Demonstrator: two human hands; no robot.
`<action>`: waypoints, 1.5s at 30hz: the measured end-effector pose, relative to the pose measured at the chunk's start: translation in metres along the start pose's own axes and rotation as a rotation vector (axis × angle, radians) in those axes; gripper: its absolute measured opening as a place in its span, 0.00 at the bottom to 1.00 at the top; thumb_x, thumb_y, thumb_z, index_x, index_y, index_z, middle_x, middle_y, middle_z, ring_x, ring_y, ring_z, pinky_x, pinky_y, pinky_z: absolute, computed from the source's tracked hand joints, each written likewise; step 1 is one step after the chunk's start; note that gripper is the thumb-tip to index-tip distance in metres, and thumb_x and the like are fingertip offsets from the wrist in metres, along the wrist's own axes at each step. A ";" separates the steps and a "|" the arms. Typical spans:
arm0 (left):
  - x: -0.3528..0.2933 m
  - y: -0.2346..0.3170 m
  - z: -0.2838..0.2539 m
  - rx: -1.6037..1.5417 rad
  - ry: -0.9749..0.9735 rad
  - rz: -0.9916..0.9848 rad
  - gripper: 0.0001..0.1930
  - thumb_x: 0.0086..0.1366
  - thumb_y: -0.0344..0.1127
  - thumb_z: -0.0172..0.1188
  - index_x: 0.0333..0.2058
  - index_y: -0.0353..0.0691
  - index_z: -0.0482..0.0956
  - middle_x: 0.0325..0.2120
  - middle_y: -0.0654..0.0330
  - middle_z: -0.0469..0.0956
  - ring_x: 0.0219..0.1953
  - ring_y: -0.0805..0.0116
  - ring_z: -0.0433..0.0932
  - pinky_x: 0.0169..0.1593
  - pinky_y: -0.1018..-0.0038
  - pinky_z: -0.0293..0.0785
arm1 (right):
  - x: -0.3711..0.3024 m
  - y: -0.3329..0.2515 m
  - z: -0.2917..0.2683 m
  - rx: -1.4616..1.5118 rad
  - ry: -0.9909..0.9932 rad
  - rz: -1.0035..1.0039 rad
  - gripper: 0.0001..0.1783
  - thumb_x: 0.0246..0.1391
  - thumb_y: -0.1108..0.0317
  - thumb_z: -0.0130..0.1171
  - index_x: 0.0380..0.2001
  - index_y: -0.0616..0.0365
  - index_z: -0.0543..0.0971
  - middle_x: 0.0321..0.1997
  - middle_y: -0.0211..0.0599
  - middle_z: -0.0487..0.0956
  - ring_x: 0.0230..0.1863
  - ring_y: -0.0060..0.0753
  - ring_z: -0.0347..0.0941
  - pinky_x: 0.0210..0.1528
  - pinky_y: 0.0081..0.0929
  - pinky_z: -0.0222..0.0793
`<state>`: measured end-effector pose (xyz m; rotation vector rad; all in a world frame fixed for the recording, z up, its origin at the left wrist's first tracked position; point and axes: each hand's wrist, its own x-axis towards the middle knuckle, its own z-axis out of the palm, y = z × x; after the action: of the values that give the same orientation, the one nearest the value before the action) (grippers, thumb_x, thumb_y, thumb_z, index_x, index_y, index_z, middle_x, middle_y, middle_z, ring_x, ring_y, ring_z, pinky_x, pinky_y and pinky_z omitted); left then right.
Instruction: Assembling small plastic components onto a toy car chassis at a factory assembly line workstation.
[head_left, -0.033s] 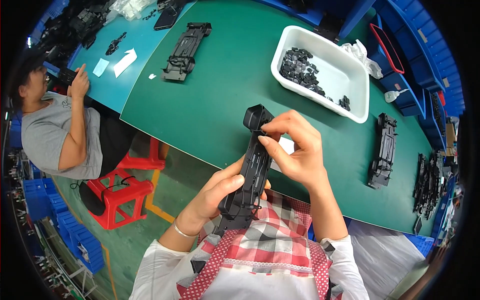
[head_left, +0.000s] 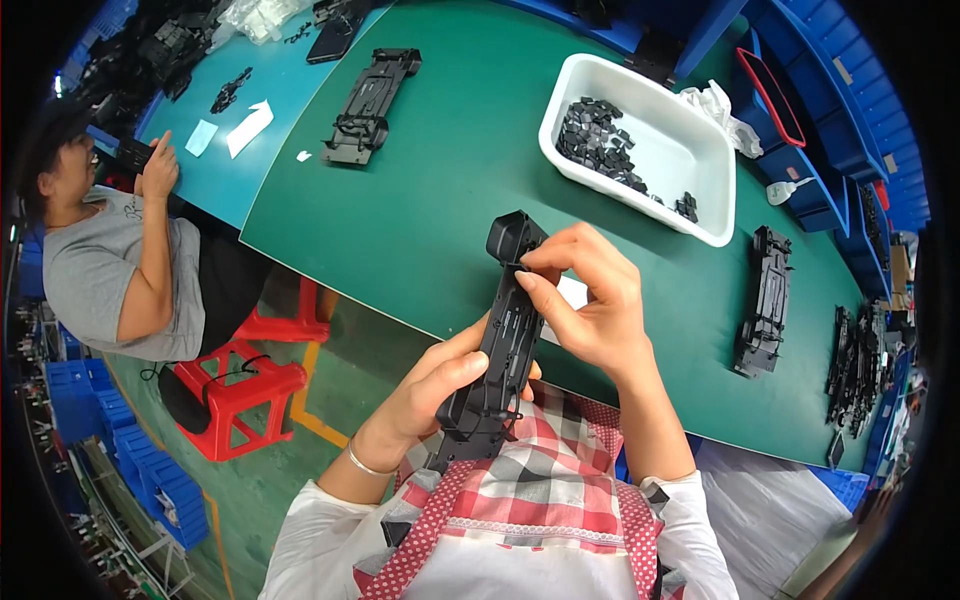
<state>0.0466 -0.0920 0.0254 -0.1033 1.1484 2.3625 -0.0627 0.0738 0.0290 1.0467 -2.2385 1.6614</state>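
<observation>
A long black plastic toy-car chassis (head_left: 512, 335) is held tilted above the table's near edge, its lower end by my apron. My left hand (head_left: 447, 372) is closed around its lower half, thumb on the left side and fingertips showing at the right. At its far end, my right hand (head_left: 590, 295) pinches thumb and index finger together against the inner side near the boxy wheel-arch part. Whatever small thing lies between those fingertips is hidden. A white paper (head_left: 572, 292) on the table is partly covered by my right hand.
A white tub (head_left: 690, 150) with small black parts stands beyond my right hand. Similar chassis lie at the far left (head_left: 370, 105) and right (head_left: 768, 300), with a pile of black parts (head_left: 855, 365) farther right. A co-worker (head_left: 125, 260) sits left, near red stools (head_left: 240, 400).
</observation>
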 end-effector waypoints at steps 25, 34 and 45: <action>-0.001 -0.016 -0.006 0.284 -0.120 0.136 0.37 0.62 0.47 0.52 0.64 0.31 0.55 0.45 0.55 0.73 0.40 0.71 0.75 0.46 0.75 0.73 | -0.006 -0.019 -0.012 -0.236 0.000 -0.342 0.15 0.33 0.84 0.65 0.29 0.67 0.74 0.28 0.42 0.72 0.26 0.41 0.70 0.26 0.31 0.68; -0.002 -0.023 -0.004 0.141 -0.112 0.171 0.42 0.58 0.40 0.55 0.65 0.32 0.43 0.55 0.46 0.63 0.55 0.58 0.69 0.60 0.64 0.62 | -0.016 -0.024 -0.011 -0.262 -0.057 -0.469 0.21 0.24 0.78 0.62 0.31 0.71 0.76 0.31 0.44 0.74 0.27 0.39 0.72 0.26 0.31 0.71; 0.003 -0.036 -0.007 0.680 0.084 0.399 0.28 0.66 0.28 0.51 0.62 0.28 0.54 0.50 0.52 0.72 0.52 0.66 0.73 0.54 0.71 0.69 | -0.024 -0.018 0.003 -0.274 0.044 -0.496 0.21 0.30 0.77 0.63 0.34 0.72 0.76 0.30 0.43 0.75 0.27 0.39 0.73 0.25 0.30 0.72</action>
<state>0.0605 -0.0772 -0.0057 0.2891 2.1045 2.1472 -0.0329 0.0791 0.0300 1.3317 -1.8972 1.1270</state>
